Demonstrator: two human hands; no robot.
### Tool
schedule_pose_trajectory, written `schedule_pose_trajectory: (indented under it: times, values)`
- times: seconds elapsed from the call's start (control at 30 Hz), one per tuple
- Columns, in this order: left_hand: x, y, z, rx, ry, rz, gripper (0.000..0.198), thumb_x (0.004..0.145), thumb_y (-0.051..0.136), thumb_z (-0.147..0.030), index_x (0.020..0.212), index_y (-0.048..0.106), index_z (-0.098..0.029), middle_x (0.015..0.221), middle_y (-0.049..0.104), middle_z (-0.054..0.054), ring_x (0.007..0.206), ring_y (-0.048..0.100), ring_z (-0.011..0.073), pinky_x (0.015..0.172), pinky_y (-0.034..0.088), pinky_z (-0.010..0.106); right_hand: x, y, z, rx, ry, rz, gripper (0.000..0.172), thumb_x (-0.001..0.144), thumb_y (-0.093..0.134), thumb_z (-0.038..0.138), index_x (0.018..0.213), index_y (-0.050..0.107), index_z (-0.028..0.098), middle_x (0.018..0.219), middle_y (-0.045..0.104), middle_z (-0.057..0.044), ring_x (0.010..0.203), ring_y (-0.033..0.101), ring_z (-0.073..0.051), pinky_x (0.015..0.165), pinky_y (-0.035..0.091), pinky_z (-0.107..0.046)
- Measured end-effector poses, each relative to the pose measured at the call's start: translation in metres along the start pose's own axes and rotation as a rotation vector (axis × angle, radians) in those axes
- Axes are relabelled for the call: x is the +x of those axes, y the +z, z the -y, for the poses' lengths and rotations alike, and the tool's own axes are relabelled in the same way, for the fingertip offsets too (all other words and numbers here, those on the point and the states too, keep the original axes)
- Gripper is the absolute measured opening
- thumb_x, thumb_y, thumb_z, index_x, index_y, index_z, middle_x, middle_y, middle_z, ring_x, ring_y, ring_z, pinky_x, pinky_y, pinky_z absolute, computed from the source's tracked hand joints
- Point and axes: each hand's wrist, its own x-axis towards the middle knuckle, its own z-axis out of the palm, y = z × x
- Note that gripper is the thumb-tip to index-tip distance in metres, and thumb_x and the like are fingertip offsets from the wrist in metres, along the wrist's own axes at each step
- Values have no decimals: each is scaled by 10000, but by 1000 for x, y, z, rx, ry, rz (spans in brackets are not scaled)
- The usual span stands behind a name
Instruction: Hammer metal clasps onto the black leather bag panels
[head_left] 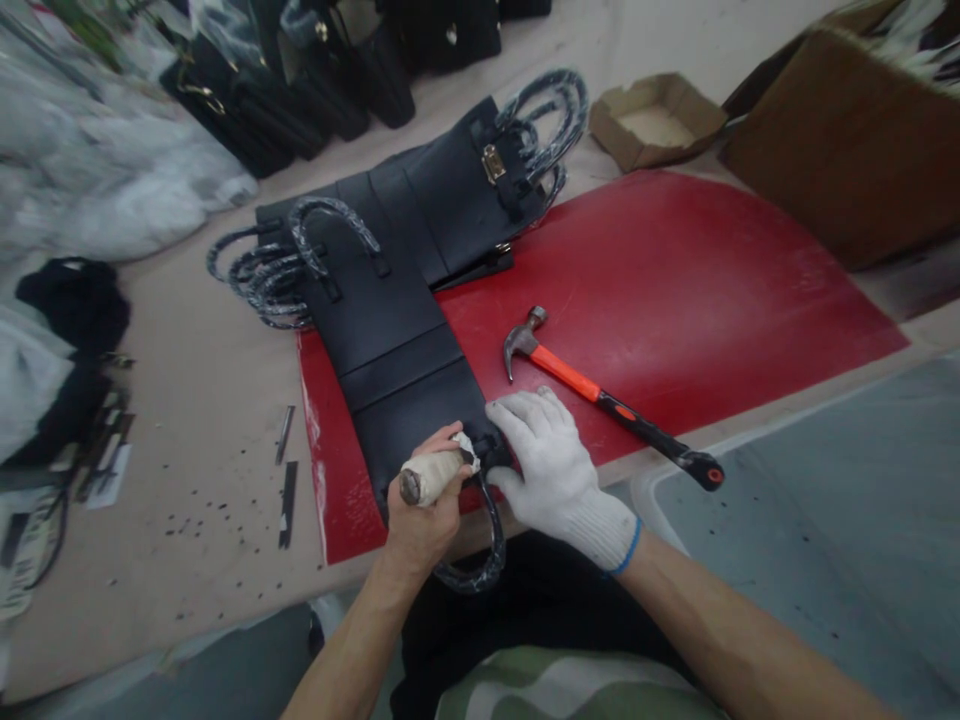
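My bare left hand [425, 517] is closed round a thick hand punch [435, 474] wrapped in whitish tape, its blunt end towards me. The punch's tip is hidden against the near end of a flat black leather bag panel [405, 375]. My right hand [551, 460], in a white knitted glove, lies with fingers stretched along the panel's right edge, thumb apart, beside a black strap tab. A plastic-wrapped handle [491, 550] loops from that end over the table edge. A claw hammer [577, 375] with an orange and black handle lies right of my gloved hand.
The panel lies on a red mat [675, 300], overlapping more black bag pieces [427, 200] with wrapped handles. Finished-looking black bags [337, 75] stand behind. A small cardboard tray [652, 115] and large brown box [847, 140] are at right. Metal rods [285, 435] and black bits lie left.
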Motion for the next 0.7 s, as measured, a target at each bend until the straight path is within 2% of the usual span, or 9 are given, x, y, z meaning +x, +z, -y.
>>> schedule_pose_trajectory:
  times: [0.1, 0.2, 0.57, 0.7]
  values:
    - [-3, 0, 1, -24, 19, -12, 138, 944, 693, -281, 1041, 678, -184, 1223, 751, 127, 1144, 730, 260, 1015, 614, 440, -7, 5, 0, -68, 62, -115, 755, 753, 776, 284, 1441, 498, 147, 1359, 583, -178, 1315, 498, -381, 1233, 274, -636]
    - [-4, -2, 3, -19, 54, -13, 125, 929, 708, -243, 1035, 691, -178, 1219, 751, 130, 1154, 727, 258, 1029, 608, 448, -15, 9, 1, -116, 100, -162, 771, 766, 780, 299, 1453, 472, 137, 1321, 593, -187, 1290, 515, -391, 1220, 281, -655]
    - [9, -1, 4, -36, 48, 63, 150, 892, 699, -248, 1025, 707, -178, 1175, 766, 121, 1090, 750, 270, 987, 636, 445, -16, 11, 2, -112, 106, -134, 724, 793, 737, 292, 1456, 485, 146, 1311, 606, -182, 1287, 519, -388, 1213, 278, -666]
    - [11, -1, 2, -9, 76, 59, 179, 877, 695, -235, 1044, 711, -172, 1164, 767, 125, 1072, 753, 270, 996, 631, 457, -18, -1, -1, -121, 89, -149, 683, 819, 706, 248, 1454, 485, 133, 1338, 592, -186, 1279, 515, -378, 1187, 344, -619]
